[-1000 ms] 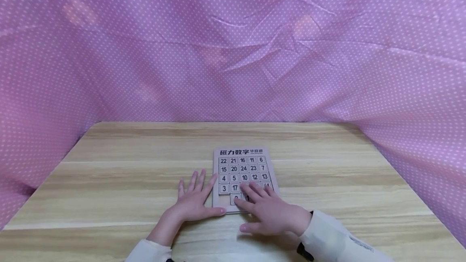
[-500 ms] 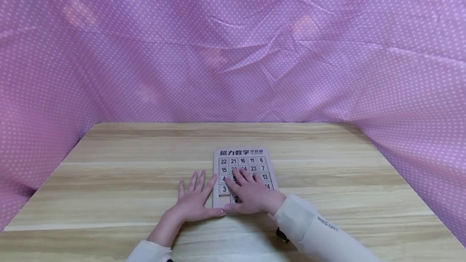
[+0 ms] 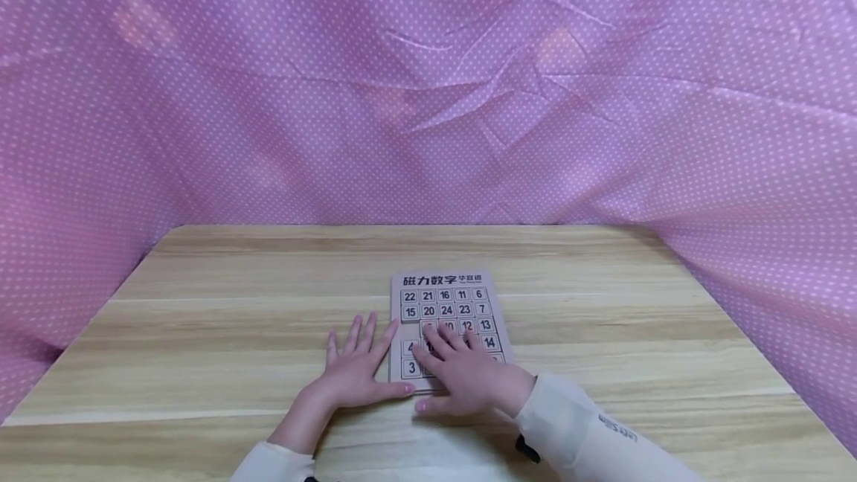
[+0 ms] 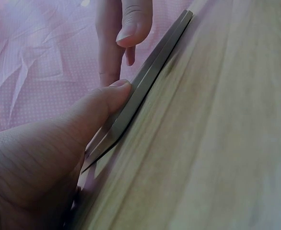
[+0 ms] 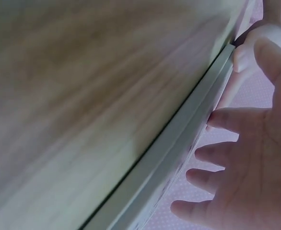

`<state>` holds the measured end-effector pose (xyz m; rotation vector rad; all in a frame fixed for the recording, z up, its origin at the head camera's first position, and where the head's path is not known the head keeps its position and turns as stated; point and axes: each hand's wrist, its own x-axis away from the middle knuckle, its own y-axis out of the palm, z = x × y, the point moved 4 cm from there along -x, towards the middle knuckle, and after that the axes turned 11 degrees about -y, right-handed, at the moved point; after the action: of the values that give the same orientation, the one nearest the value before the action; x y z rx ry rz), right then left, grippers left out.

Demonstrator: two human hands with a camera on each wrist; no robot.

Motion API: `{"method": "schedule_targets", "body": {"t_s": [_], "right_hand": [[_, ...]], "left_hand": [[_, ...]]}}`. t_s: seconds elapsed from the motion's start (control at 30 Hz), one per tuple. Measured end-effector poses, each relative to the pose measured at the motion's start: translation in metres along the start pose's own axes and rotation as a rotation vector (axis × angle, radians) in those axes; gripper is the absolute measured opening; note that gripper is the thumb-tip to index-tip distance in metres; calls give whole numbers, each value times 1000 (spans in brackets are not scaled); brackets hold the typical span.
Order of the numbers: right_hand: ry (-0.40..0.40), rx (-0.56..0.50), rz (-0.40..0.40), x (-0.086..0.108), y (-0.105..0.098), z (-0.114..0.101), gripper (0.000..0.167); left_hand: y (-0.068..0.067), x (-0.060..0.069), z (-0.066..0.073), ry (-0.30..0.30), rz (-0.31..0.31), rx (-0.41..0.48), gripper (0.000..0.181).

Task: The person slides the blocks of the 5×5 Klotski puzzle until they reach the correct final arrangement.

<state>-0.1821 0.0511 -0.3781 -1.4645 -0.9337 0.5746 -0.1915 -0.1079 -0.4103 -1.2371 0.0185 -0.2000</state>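
Note:
A number sliding puzzle [image 3: 442, 280] lies flat on the table, its square tiles in rows below a printed heading. The left column has a bare slot between tile 15 [image 3: 411, 312] and tile 4 [image 3: 408, 347], with tile 3 [image 3: 411, 368] in the bottom corner. Fingers spread, my left hand [image 3: 355, 376] lies along the puzzle's left edge; its thumb [image 4: 114, 96] rests on the near left corner. My right hand [image 3: 471, 379] reaches over the lower tiles with straight, parted fingers, index fingertip at tile 4, hiding several numbers. Its thumb [image 3: 428, 407] is off the near edge.
The wood-grain table [image 3: 234, 288] extends around the puzzle on all sides. Behind and beside it hangs a pink dotted cloth [image 3: 428, 95]. Both forearms wear pale sleeves [image 3: 576, 422].
My right hand moved up and left over the tiles, then slightly back toward me. Tiles 4 and 3 slid down one place, so the bare slot shifted up the left column. My left hand stayed still.

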Motion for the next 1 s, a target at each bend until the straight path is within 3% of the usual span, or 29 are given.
{"method": "schedule_targets", "body": {"t_s": [0.27, 0.7, 1.0], "right_hand": [[-3, -47, 31, 6, 2, 3, 81], [175, -87, 110, 48, 0, 58, 86], [138, -89, 118, 39, -4, 53, 82]], "left_hand": [[0, 1, 0, -2, 0, -4, 99], [0, 0, -1, -10, -13, 5, 102], [-2, -1, 0, -5, -16, 12, 101]]}}
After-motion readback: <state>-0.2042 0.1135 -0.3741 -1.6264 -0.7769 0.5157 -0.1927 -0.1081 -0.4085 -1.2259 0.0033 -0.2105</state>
